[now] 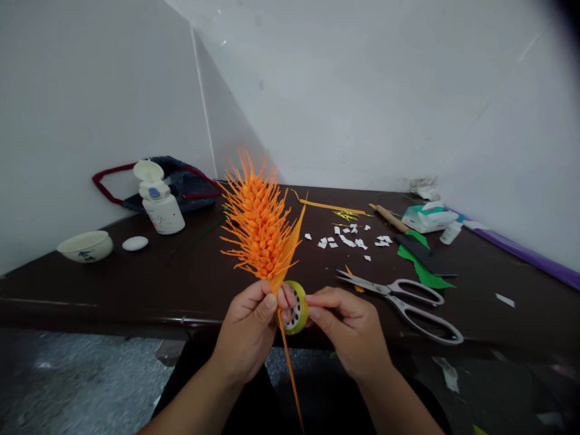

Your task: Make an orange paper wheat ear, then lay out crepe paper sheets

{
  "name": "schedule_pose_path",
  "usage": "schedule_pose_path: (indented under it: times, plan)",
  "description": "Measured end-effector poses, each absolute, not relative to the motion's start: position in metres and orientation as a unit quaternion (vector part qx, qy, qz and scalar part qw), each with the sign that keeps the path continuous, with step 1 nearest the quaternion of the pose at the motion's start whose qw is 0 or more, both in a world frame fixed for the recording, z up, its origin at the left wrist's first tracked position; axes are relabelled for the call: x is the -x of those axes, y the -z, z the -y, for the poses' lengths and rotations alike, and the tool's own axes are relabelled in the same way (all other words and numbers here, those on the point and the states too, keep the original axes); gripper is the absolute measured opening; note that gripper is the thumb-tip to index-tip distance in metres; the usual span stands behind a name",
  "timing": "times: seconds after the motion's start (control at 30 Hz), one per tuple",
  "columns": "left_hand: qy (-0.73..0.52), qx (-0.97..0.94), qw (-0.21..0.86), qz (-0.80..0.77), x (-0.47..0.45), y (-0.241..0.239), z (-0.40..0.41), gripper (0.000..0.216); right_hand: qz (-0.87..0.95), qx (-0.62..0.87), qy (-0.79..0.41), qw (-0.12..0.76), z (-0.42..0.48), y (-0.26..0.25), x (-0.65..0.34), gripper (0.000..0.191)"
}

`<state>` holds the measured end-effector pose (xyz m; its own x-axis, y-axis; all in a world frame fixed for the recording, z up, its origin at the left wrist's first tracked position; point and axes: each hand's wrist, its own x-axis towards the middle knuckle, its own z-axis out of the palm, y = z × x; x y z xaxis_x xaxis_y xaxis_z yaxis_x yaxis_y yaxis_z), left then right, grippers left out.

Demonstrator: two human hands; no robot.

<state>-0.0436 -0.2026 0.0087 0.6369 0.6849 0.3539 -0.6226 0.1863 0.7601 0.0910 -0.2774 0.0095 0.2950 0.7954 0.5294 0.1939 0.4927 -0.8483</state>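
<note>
Head view: left hand pinches orange paper spike, right hand grips tape roll; scissors beside.

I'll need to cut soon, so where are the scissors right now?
Head view: the scissors lie on the table, just right of the right hand, near the green paper.

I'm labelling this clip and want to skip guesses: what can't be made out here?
Head view only.
Orange paper ear: the gripped stretch of its stem is hidden by the left hand.
Green tape roll: partly covered by fingers of both hands, the right hand pinching it; loose end unseen.
White bottle: label too small to read.
</note>
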Motion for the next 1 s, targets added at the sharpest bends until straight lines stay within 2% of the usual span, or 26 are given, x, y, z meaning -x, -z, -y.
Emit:
schedule_pose_path:
  times: [0.2,0.43,0.8,1.0]
  plan:
    - [-0.425,-0.475,0.768,-0.06,0.043,-0.008,0.202,0.018,0.617,0.527,-0.066,0.581,0.277,-0.017,-0.089,0.011]
    - [-0.451,-0.46,0.757,-0.111,0.039,-0.01,0.2,0.019,0.666,0.579,-0.007,0.47,0.278,-0.016,-0.087,0.01]
    - [-0.446,-0.446,0.762,-0.146,0.035,-0.01,0.2,0.014,0.669,0.523,-0.012,0.527,0.269,-0.021,-0.102,0.007]
    - [-0.504,-0.488,0.678,-0.22,0.036,-0.013,0.187,0.012,0.667,0.509,0.018,0.544,0.263,-0.031,-0.122,0.008]
